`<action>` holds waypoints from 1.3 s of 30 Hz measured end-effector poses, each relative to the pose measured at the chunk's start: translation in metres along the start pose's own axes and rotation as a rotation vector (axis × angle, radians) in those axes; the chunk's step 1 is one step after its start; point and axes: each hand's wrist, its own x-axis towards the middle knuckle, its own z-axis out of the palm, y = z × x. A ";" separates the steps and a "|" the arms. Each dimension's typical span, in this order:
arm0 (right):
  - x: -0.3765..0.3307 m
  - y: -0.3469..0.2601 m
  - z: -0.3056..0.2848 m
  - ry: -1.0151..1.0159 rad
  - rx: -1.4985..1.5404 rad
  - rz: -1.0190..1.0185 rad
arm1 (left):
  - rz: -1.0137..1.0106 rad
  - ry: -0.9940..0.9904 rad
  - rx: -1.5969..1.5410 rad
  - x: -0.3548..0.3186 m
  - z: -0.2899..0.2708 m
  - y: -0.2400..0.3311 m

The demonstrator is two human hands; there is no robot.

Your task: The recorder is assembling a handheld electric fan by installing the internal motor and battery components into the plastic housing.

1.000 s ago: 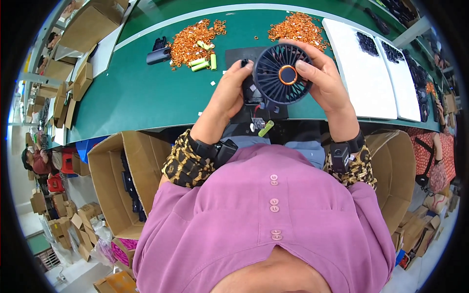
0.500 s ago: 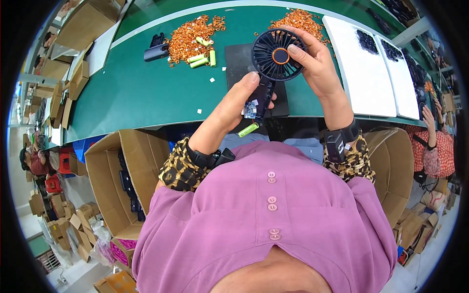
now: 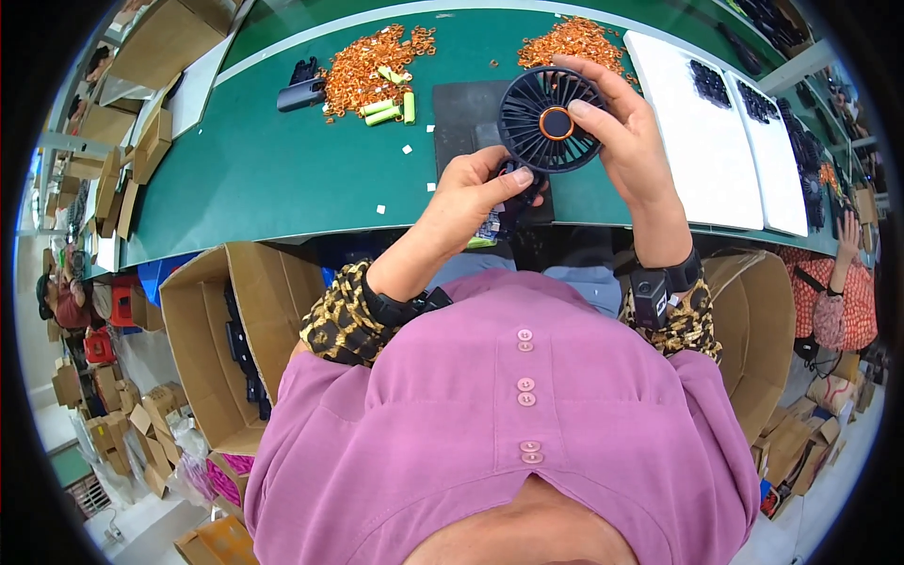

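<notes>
A small black hand fan (image 3: 549, 121) with a round grille and an orange hub is held above the green table (image 3: 282, 179). My right hand (image 3: 621, 132) grips the fan head from the right, thumb on the hub. My left hand (image 3: 471, 193) is closed around the fan's lower body and handle, where a circuit board and a green battery tip show. A dark mat (image 3: 466, 118) lies under the fan.
Two heaps of orange rings (image 3: 372, 61) (image 3: 570, 42) and green batteries (image 3: 386, 108) lie at the back, beside a black fan handle (image 3: 301, 92). White trays (image 3: 702, 141) of black parts stand at the right. Open cardboard boxes (image 3: 212, 330) (image 3: 753, 330) flank my body. Another person's arm (image 3: 843, 282) is at the far right.
The fan has been lifted and tilted up to the right. My left hand slid down from the fan head to its lower body, and the right hand moved higher.
</notes>
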 end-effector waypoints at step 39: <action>-0.029 0.064 0.028 -0.214 -0.761 -0.259 | 0.512 0.078 1.249 0.029 -0.076 -0.008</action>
